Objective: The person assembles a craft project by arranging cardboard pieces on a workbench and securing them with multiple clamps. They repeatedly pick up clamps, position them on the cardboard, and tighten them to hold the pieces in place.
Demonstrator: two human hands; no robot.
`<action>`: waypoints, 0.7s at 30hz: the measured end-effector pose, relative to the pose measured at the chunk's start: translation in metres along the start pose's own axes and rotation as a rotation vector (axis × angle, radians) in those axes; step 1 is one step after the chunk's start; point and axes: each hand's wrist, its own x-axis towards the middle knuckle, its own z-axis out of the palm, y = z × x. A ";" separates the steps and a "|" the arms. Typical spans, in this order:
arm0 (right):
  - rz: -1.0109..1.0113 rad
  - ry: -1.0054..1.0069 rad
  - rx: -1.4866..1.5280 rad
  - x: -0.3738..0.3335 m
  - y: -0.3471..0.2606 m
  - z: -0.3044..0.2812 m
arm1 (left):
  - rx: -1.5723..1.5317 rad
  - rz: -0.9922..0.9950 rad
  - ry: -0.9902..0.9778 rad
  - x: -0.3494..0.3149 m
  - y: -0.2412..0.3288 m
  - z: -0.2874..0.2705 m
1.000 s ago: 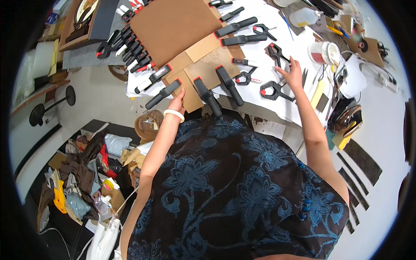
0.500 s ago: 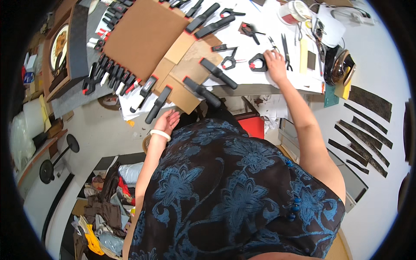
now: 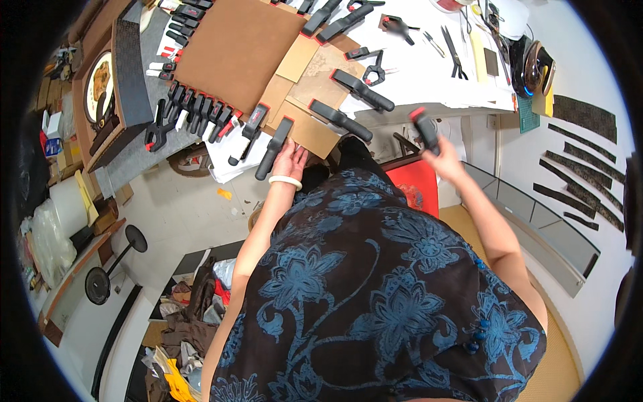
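A brown square panel [image 3: 238,53] lies on the table with black spring clamps with red tips gripping along its edges. Tan board pieces [image 3: 308,130] sit at its near right side, held by more clamps such as the nearest one [image 3: 274,149]. Beside that clamp, at the board's near edge, is my left hand [image 3: 291,162], palm up, fingers stretched; the fingertips are partly hidden by the board. My right hand [image 3: 443,161] is closed around a loose spring clamp [image 3: 424,128], blurred by motion, in the air in front of the table edge.
Loose clamps [image 3: 375,68], scissors [image 3: 454,52] and a dark iron [image 3: 532,67] lie on the white table at the right. A framed picture [image 3: 100,90] stands at left. Dark strips [image 3: 576,191] hang on the right wall; a red seat [image 3: 415,187] is below the table.
My right hand has picked the clamp off the table and brought it toward me, off the table edge. My left hand has moved up to the tan board's near edge.
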 end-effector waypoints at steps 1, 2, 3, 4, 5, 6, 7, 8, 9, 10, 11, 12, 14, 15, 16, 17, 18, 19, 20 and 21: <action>-0.015 -0.015 -0.012 -0.024 -0.040 0.018 | -0.014 0.005 0.018 0.003 -0.001 -0.001; 0.023 -0.059 0.028 -0.042 -0.067 0.032 | -0.024 0.005 0.032 0.006 -0.001 0.001; -0.026 -0.099 0.065 -0.049 -0.062 0.054 | -0.029 0.001 0.032 0.004 -0.001 0.007; 0.001 -0.147 0.077 -0.054 -0.071 0.070 | -0.039 -0.002 0.033 0.008 -0.002 0.003; -0.029 -0.164 0.066 -0.055 -0.079 0.082 | -0.050 -0.004 0.034 0.013 -0.003 -0.001; -0.058 -0.176 0.053 -0.056 -0.083 0.091 | -0.061 -0.008 0.030 0.016 -0.004 -0.001; -0.063 -0.172 0.046 -0.057 -0.083 0.098 | -0.061 0.000 0.039 0.019 -0.004 -0.002; -0.070 -0.170 0.038 -0.057 -0.081 0.106 | -0.060 0.006 0.040 0.022 -0.005 -0.002; -0.076 -0.168 0.029 -0.057 -0.081 0.111 | -0.062 0.010 0.040 0.024 -0.006 -0.002; -0.068 -0.165 0.016 -0.058 -0.081 0.115 | -0.064 0.016 0.041 0.026 -0.007 -0.002; -0.061 -0.164 0.003 -0.059 -0.081 0.117 | -0.073 0.024 0.046 0.028 -0.008 -0.002; -0.055 -0.162 -0.012 -0.060 -0.081 0.118 | -0.078 0.024 0.055 0.029 -0.009 -0.001; -0.043 -0.184 -0.063 -0.060 -0.080 0.119 | -0.094 0.027 0.074 0.032 -0.011 0.001; -0.036 -0.195 -0.088 -0.061 -0.080 0.119 | -0.115 0.028 0.088 0.033 -0.012 0.002; -0.051 -0.191 -0.098 -0.062 -0.075 0.121 | -0.123 0.032 0.079 0.034 -0.014 0.002; -0.068 -0.188 -0.107 -0.062 -0.068 0.125 | -0.132 0.037 0.071 0.035 -0.015 0.002; -0.084 -0.184 -0.117 -0.060 -0.066 0.126 | -0.140 0.041 0.064 0.036 -0.015 0.003; -0.083 -0.206 -0.116 -0.059 -0.064 0.127 | -0.150 0.050 0.069 0.035 -0.016 0.004; -0.083 -0.229 -0.117 -0.056 -0.063 0.127 | -0.147 0.046 0.084 0.035 -0.016 0.004; -0.078 -0.250 -0.116 -0.055 -0.061 0.126 | -0.140 0.038 0.099 0.032 -0.016 0.006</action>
